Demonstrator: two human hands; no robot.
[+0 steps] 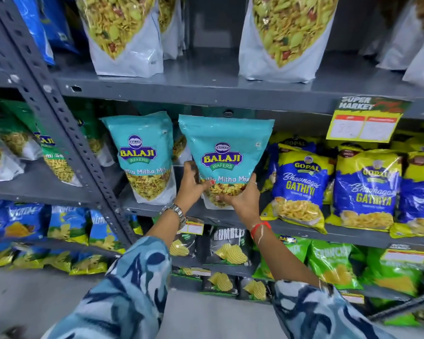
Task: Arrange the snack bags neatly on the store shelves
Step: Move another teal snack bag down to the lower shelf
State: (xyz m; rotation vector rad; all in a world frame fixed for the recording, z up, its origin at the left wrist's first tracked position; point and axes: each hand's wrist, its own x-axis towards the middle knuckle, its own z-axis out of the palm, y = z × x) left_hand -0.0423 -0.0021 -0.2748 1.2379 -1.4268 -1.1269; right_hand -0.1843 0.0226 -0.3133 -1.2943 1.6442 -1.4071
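A teal Balaji Khatta Mitha Mix bag (227,148) stands upright at the front of the middle shelf (353,232). Both my hands hold its lower part. My left hand (194,183) grips its left edge and my right hand (240,199) cups its bottom right corner. A second, matching teal bag (142,152) stands just to the left, upright on the same shelf and apart from my hands. More bags sit hidden behind these two.
Blue and yellow Gopal Gathiya bags (301,187) crowd the shelf right of the held bag. A yellow price tag (365,121) hangs from the upper shelf edge. White namkeen pouches (279,37) stand above; black and green chip bags (228,245) below. A perforated grey upright (66,118) stands left.
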